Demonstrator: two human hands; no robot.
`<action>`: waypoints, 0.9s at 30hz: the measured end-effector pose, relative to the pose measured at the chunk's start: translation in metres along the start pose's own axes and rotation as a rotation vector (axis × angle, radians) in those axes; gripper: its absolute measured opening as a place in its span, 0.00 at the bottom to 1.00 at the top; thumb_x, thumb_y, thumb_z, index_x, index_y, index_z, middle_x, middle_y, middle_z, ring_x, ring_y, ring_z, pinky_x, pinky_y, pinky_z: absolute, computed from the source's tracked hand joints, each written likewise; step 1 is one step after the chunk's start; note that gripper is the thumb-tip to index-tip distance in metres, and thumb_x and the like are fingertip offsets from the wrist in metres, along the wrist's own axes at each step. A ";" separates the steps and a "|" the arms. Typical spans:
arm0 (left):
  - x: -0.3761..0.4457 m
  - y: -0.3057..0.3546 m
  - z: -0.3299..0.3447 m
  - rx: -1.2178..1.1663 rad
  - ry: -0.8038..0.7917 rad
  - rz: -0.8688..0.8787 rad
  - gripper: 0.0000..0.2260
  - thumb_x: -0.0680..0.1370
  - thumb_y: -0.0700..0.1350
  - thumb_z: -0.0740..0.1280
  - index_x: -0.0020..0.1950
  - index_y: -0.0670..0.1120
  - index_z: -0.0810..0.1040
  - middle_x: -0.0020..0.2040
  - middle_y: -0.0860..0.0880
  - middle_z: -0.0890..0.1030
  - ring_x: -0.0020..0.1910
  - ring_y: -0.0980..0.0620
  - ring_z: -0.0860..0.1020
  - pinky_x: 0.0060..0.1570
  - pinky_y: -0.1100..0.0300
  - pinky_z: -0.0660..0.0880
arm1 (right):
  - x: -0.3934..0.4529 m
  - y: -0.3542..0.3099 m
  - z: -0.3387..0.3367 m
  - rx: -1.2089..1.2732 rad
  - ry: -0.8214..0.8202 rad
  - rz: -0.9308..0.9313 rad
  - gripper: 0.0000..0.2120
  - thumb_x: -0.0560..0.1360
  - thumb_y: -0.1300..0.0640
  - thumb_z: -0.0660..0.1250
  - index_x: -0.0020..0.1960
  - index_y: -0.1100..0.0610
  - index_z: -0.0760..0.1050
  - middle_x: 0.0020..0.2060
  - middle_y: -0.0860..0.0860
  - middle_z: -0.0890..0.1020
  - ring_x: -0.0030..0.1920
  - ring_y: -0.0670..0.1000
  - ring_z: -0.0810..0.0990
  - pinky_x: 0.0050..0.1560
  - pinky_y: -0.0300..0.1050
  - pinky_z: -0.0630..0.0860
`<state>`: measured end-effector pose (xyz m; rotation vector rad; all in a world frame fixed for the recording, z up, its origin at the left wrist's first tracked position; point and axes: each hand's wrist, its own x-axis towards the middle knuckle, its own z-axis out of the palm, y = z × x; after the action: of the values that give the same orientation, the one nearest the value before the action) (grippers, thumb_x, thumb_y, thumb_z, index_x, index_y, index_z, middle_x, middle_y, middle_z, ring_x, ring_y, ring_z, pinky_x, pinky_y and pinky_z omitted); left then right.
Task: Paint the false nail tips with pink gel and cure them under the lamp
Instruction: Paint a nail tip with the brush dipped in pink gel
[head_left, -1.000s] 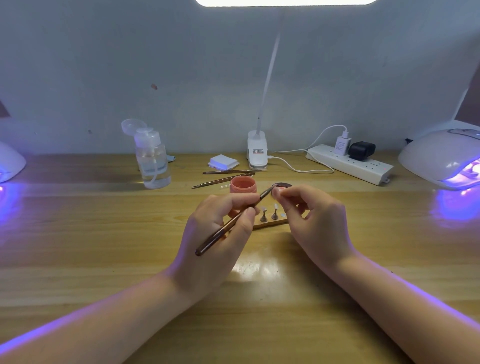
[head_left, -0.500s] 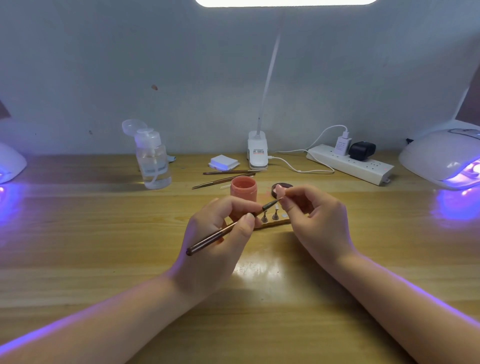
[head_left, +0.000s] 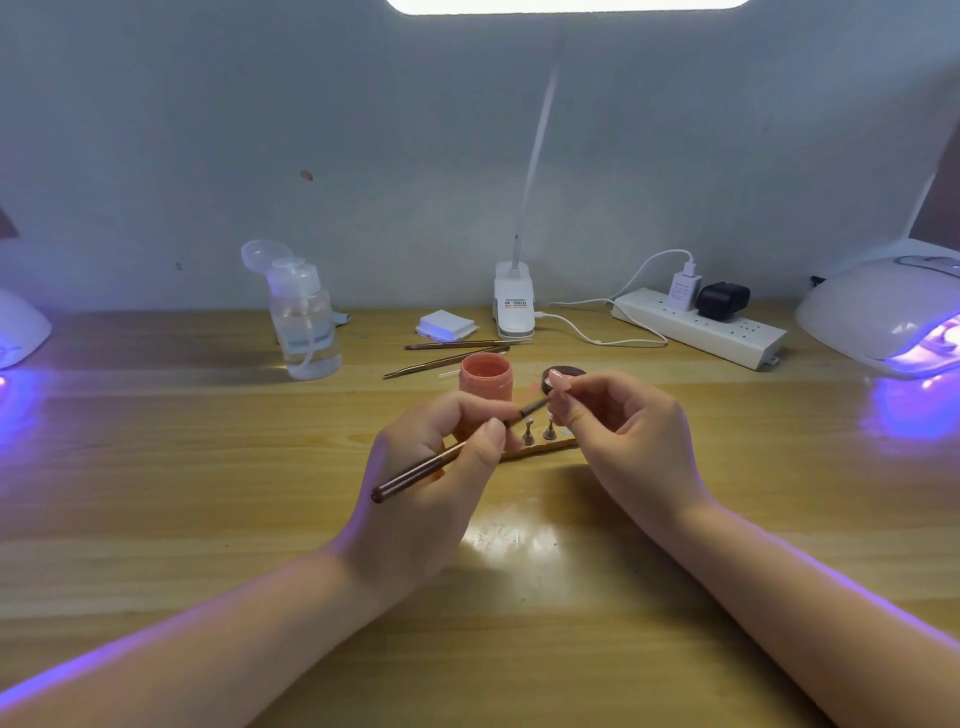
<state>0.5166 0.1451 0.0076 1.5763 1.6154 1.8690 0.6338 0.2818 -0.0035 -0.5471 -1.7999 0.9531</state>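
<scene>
A single head-worn wide-angle view looks forward and down over the pale wooden tabletop (head_left: 156, 519), close above both forearms. It faces the grey back wall (head_left: 208, 130), whose edges bow with lens distortion, and the glowing white dome-shaped curing lamp (head_left: 883, 317) sits at far right.

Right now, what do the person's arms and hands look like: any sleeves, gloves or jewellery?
Both forearms are bare, no sleeves in view. The left hand and right hand wear no gloves, rings or watch. Purple lamp light rims the outer edge of each forearm.
</scene>
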 end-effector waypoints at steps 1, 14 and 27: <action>0.000 0.001 0.000 0.008 0.003 0.012 0.10 0.74 0.50 0.64 0.49 0.48 0.81 0.42 0.50 0.84 0.46 0.50 0.82 0.48 0.58 0.76 | 0.000 0.000 0.000 -0.012 0.003 0.002 0.02 0.73 0.56 0.72 0.45 0.54 0.82 0.36 0.50 0.85 0.38 0.51 0.84 0.44 0.58 0.80; 0.010 -0.009 -0.003 -0.093 0.227 -0.174 0.08 0.81 0.36 0.61 0.52 0.41 0.79 0.40 0.48 0.83 0.41 0.60 0.81 0.43 0.70 0.74 | 0.013 0.018 -0.011 -0.560 -0.055 0.278 0.06 0.70 0.43 0.71 0.38 0.43 0.82 0.34 0.43 0.74 0.40 0.48 0.74 0.33 0.43 0.63; 0.008 0.000 0.000 -0.272 0.186 -0.329 0.05 0.75 0.43 0.65 0.48 0.46 0.80 0.38 0.54 0.84 0.44 0.59 0.82 0.62 0.41 0.73 | 0.005 0.002 -0.012 -1.082 -0.171 -0.035 0.18 0.75 0.38 0.60 0.42 0.49 0.82 0.36 0.46 0.81 0.40 0.50 0.78 0.33 0.40 0.71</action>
<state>0.5129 0.1510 0.0121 0.9872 1.5004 1.9926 0.6426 0.2905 0.0001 -1.0944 -2.3932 -0.0985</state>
